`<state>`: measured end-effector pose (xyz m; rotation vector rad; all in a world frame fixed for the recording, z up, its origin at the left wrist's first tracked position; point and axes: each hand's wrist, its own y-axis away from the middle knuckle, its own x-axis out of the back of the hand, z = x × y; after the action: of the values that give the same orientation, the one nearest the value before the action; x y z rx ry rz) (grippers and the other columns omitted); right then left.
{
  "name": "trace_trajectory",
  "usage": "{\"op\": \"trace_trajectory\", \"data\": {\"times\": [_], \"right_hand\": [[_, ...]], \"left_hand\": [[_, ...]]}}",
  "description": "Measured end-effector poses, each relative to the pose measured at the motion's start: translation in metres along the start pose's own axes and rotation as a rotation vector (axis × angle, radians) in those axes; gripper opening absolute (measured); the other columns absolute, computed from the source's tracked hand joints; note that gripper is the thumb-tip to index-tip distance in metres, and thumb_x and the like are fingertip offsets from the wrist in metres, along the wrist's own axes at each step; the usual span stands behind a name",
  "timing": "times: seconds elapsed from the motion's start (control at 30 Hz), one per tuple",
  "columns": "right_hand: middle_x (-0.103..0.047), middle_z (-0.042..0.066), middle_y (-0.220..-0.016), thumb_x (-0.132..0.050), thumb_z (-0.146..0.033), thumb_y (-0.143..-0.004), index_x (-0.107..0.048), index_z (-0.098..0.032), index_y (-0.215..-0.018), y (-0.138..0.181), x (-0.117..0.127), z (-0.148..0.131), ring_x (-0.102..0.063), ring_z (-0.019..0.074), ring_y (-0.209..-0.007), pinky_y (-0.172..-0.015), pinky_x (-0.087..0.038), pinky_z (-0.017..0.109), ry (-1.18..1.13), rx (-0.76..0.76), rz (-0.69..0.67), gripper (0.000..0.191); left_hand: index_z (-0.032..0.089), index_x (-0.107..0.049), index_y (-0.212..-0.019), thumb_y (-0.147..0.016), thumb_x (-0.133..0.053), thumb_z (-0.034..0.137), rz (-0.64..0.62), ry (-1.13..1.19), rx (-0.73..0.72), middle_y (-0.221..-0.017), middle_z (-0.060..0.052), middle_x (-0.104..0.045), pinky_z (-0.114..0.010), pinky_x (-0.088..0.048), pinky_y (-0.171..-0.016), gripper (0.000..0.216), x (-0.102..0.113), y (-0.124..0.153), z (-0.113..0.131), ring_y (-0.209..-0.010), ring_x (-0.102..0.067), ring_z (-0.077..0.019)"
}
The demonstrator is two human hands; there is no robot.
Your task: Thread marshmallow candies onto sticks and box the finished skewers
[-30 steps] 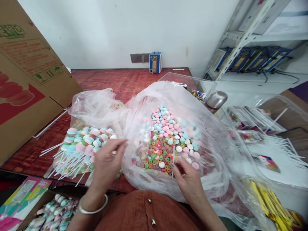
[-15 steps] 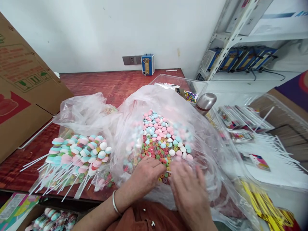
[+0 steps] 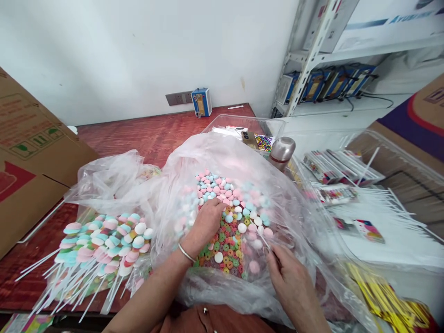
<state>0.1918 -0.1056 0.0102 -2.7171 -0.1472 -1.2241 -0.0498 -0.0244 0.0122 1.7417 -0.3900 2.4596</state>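
While the left hand (image 3: 208, 221) lies bent over the pink, blue and white button sweets (image 3: 217, 186), its fingers close together, the right hand (image 3: 291, 277) pinches a thin white stick (image 3: 265, 241) between thumb and fingers. Whether the left fingertips grip a sweet cannot be told. Both hands are at the open clear plastic bag (image 3: 215, 150), which spreads over the tabletop (image 3: 118, 135) from its front edge back toward the far right corner. Inside, the button sweets lie mostly toward the back, and small coloured ring sweets (image 3: 227, 247) fill the part nearer the front edge, with a white button among them.

Left of this bag, near the tabletop's front edge, is a pile of sweets on sticks (image 3: 107, 240), the bare white ends pointing toward that edge. Behind the pile lies a crumpled plastic bag (image 3: 111, 178), and a cardboard box (image 3: 31, 157) stands at the left end. Near the far right corner are a clear tray (image 3: 231, 118) and a silver flask (image 3: 283, 149).
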Motion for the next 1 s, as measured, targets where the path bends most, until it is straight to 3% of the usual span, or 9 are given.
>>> {"op": "trace_trajectory", "data": {"times": [0.13,0.2,0.3,0.4,0.5,0.6,0.73,0.83,1.0], "right_hand": [[-0.069,0.006,-0.093,-0.043,-0.025,-0.095,-0.066,-0.021,-0.095,-0.025,-0.011,-0.019,-0.065,0.0217,-0.090,-0.076,-0.047,0.030,-0.066,0.018,-0.052,0.024],[-0.065,0.004,-0.087,-0.047,-0.023,-0.094,-0.065,-0.021,-0.089,-0.045,-0.021,-0.033,-0.063,0.0202,-0.083,-0.072,-0.044,0.028,-0.016,0.006,-0.085,0.019],[-0.063,0.004,-0.094,-0.052,-0.018,-0.091,-0.065,-0.022,-0.097,-0.072,-0.042,-0.049,-0.061,0.0184,-0.078,-0.065,-0.039,0.026,0.066,0.029,-0.096,0.015],[-0.061,0.004,-0.099,-0.050,-0.013,-0.090,-0.065,-0.022,-0.100,-0.084,-0.055,-0.051,-0.060,0.0167,-0.076,-0.064,-0.038,0.025,0.048,0.063,-0.096,0.020],[-0.063,0.004,-0.098,-0.049,-0.016,-0.091,-0.064,-0.020,-0.096,-0.083,-0.053,-0.044,-0.061,0.0184,-0.085,-0.071,-0.043,0.026,-0.008,0.085,-0.082,0.017],[-0.067,0.002,-0.091,-0.048,-0.025,-0.094,-0.062,-0.020,-0.094,-0.077,-0.040,-0.039,-0.063,0.0177,-0.085,-0.075,-0.047,0.025,-0.202,0.100,-0.116,0.015],[-0.069,0.000,-0.087,-0.054,-0.036,-0.093,-0.063,-0.020,-0.092,-0.073,-0.027,-0.045,-0.062,0.0175,-0.079,-0.074,-0.049,0.026,-0.586,0.045,-0.168,0.019],[-0.067,0.001,-0.084,-0.056,-0.037,-0.091,-0.063,-0.020,-0.089,-0.074,-0.028,-0.048,-0.061,0.0180,-0.078,-0.073,-0.049,0.027,-0.666,0.004,-0.166,0.019],[-0.068,0.002,-0.085,-0.060,-0.041,-0.089,-0.059,-0.020,-0.089,-0.075,-0.034,-0.048,-0.062,0.0183,-0.079,-0.073,-0.050,0.028,-0.738,-0.044,-0.131,0.021]], "left_hand": [[0.018,-0.068,-0.097,-0.095,-0.045,0.013,-0.027,0.011,0.042,-0.095,-0.008,-0.063,-0.033,-0.048,-0.079,0.024,-0.003,-0.007,-0.004,-0.092,-0.058,-0.0215],[0.017,-0.067,-0.096,-0.096,-0.045,0.016,-0.020,0.019,0.058,-0.095,-0.009,-0.063,-0.034,-0.048,-0.080,0.022,-0.003,-0.007,-0.004,-0.091,-0.058,-0.0218],[0.017,-0.067,-0.094,-0.095,-0.046,0.016,-0.028,0.044,0.060,-0.095,-0.009,-0.063,-0.036,-0.048,-0.083,0.021,-0.001,-0.007,-0.003,-0.092,-0.058,-0.0224],[0.017,-0.067,-0.094,-0.093,-0.047,0.013,-0.017,0.099,0.081,-0.098,-0.009,-0.065,-0.036,-0.048,-0.085,0.020,0.001,-0.007,-0.003,-0.093,-0.058,-0.0220],[0.015,-0.066,-0.096,-0.094,-0.047,0.018,0.040,0.175,0.133,-0.099,-0.009,-0.066,-0.036,-0.049,-0.084,0.019,0.005,-0.005,-0.001,-0.092,-0.060,-0.0206],[0.016,-0.066,-0.101,-0.094,-0.049,0.025,0.060,0.574,0.264,-0.092,-0.006,-0.068,-0.031,-0.051,-0.075,0.020,0.011,0.001,0.006,-0.082,-0.062,-0.0176],[0.015,-0.069,-0.101,-0.086,-0.062,0.035,-0.097,1.300,0.435,-0.089,-0.004,-0.070,-0.025,-0.051,-0.063,0.026,0.017,0.012,0.018,-0.070,-0.062,-0.0137],[0.016,-0.073,-0.098,-0.082,-0.068,0.041,-0.136,1.440,0.468,-0.094,-0.006,-0.071,-0.026,-0.053,-0.069,0.030,0.021,0.019,0.023,-0.075,-0.063,-0.0140],[0.016,-0.071,-0.108,-0.077,-0.076,0.042,-0.165,1.460,0.401,-0.104,-0.008,-0.073,-0.031,-0.054,-0.081,0.041,0.023,0.026,0.026,-0.089,-0.068,-0.0193]]}}
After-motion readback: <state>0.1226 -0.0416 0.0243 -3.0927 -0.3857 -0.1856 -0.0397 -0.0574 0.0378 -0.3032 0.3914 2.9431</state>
